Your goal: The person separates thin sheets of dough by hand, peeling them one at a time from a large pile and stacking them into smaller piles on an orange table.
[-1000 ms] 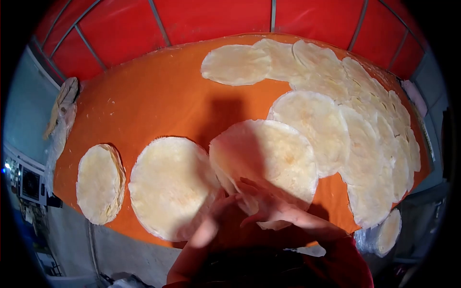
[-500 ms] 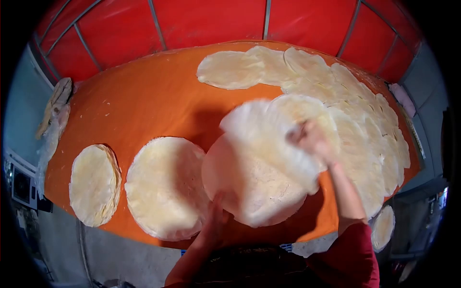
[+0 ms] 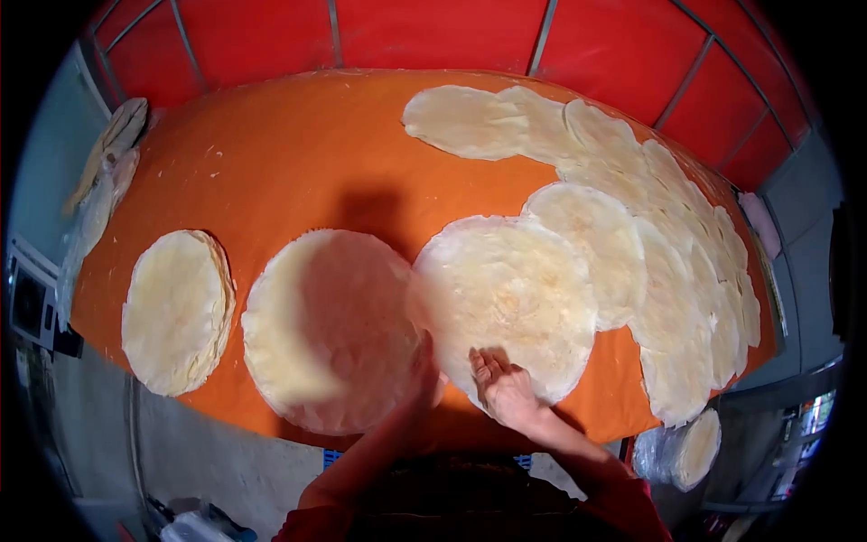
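Observation:
Large thin round flatbread sheets lie on an orange-covered table. My right hand (image 3: 508,388) rests on the near part of one round flatbread sheet (image 3: 515,298), its fingers slightly bent and apart on the surface. At the left edge of that sheet, my left hand (image 3: 428,384) is in shadow between it and the middle flatbread stack (image 3: 289,289); its fingers are too dark to make out. A shadow covers much of the middle stack. Another round flatbread (image 3: 601,248) lies partly under the right-hand sheet.
Many overlapping flatbreads (image 3: 691,298) spread along the table's right side and far edge. A smaller stack (image 3: 176,312) stands at the left of the orange tabletop (image 3: 271,163). Below the near right edge is a wrapped roll of rounds (image 3: 695,452). Red sheeting (image 3: 433,36) hangs behind.
The sheet my right hand was swinging up at the right now lies flat. That hand has come down and nearer me, onto it. My left hand stays near the sheet's left edge. The view has shifted slightly.

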The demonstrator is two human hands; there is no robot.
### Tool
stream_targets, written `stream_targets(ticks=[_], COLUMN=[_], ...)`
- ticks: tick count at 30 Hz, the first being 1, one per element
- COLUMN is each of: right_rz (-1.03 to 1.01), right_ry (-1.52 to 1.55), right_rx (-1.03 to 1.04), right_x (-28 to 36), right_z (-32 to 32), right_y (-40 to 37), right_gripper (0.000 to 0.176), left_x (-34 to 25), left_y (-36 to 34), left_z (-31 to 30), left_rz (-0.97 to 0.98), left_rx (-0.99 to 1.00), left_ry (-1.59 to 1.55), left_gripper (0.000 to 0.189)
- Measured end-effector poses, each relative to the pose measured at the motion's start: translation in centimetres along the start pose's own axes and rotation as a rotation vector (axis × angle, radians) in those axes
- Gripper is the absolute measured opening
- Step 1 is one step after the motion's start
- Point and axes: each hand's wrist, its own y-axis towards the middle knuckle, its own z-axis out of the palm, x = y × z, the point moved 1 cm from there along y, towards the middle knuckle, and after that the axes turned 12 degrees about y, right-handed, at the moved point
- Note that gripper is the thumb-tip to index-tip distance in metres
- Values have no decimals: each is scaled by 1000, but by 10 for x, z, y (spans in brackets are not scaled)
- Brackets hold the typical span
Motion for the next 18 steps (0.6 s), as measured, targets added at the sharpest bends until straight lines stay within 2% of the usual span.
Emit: stream_targets(ticks=[4,6,8,9,10,11,12,13,14,15,17,18], right_rz=[1,119,199,242,211,175,221,177,136,48,-121,-176], right_ry=[-30,59,179,128,-19,-41,-17,60,138,134,119,96], right_rx=[-54,32,50,81,33,48,-8,-146,-288,-279,-266,-236], right_x=[18,22,23,17,6,-6,-6,-9,-11,-3,27,39], right_z=[-4,-8,-20,-20,-14,-21,-32,-30,-27,-27,-25,-15], right_y=[-15,-28,-38,-53,-69,-76,-69,-58,-45,-22,28,45], right_gripper=[43,53,61,76,73,63,58,58,57,54,47,44], left_x=[-17,-11,-27,-53,-74,-81,-96,-116,-141,-166,-182,-218], left_y=[-3,9,10,4,3,11,13,6,-6,-25,-27,-59], left_z=[15,8,16,38,48,37,29,19,9,-3,-79,-61], left_rz=[-35,-23,116,250,383,360,335,313,227,386,423,439], left_rx=[-118,-119,-117,-117,-123,-23,78,65,-47,-160,-368,-125], left_ry=[-25,367,594,624,658,587,517,473,548,756,623,529], left_gripper=[47,42,42,43,44,43,42,39,32,24,16,20])
